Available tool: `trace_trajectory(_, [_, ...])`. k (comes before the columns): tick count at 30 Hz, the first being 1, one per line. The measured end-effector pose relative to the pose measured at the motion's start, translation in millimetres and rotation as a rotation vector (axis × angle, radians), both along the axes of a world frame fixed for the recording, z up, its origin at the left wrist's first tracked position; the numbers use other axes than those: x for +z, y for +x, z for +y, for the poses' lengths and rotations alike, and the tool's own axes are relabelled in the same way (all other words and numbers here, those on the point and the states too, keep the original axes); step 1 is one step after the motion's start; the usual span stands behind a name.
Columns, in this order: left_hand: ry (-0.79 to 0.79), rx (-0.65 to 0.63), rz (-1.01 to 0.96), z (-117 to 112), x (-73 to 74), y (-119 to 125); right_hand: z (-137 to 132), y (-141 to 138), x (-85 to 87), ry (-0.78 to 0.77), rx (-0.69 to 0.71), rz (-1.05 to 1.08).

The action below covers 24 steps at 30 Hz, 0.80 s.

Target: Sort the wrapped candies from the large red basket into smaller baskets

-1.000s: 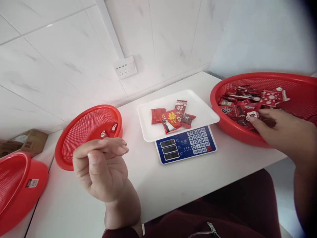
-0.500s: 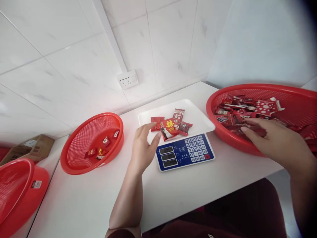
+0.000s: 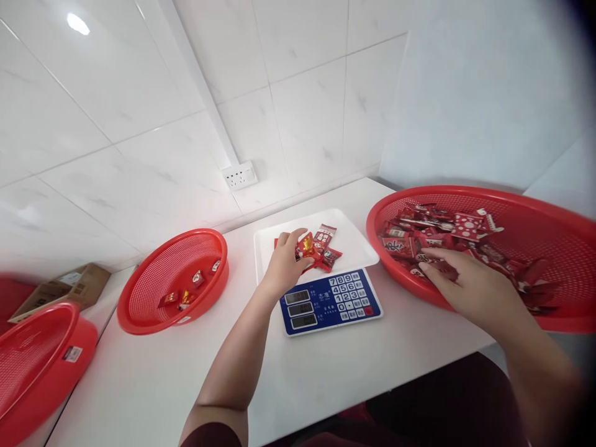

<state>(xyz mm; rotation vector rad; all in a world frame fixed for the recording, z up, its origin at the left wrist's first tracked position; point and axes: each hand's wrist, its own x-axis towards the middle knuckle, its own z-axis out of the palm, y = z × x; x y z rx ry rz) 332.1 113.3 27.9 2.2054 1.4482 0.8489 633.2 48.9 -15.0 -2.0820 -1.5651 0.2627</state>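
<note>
At centre of the white table [image 3: 326, 372]: electronic scale [image 3: 328, 302] with a blue front panel. Its keypad shows digits 7 8 9 / 4 5 6 / 1 2 3 / 0, and the printed characters "志准" sit between the keypad and three displays; the display readings are too blurred to read.

The white tray [image 3: 356, 248] on top of the scale carries a small pile of red candy packets [image 3: 321, 248]. One packet has a gold mark, too small to read.

Left hand [image 3: 285, 266] is on the tray, fingers curled around the left part of the pile, thumb on top, gripping packets.

Right hand [image 3: 465, 282] is in the large red basket [image 3: 549, 214] at right, palm down, fingers laid forward on the wrapped candies [image 3: 447, 226]. Whether it holds one underneath, cannot tell.

Left of the scale: a smaller red basket [image 3: 153, 310] with a few candies [image 3: 186, 297].

Near left edge: a third red basket [image 3: 28, 366] with a white sticker [image 3: 72, 352], text unreadable.

Far left: a cardboard box [image 3: 74, 284].

On the far wall: a white socket [image 3: 239, 176].
</note>
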Motion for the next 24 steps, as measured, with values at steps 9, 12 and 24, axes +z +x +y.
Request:
trace_trajectory(9, [0.238,-0.225,-0.222,11,28.9,124,3,7,-10.0,0.056,0.035,0.020])
trace_trajectory(12, [0.276,-0.433,-0.037,13,24.8,160,3,8,-10.7,-0.020,0.066,-0.035])
trace_trajectory(24, [-0.176,-0.507,0.681,67,-0.2,204,-8,0,4.6,0.108,0.135,0.022])
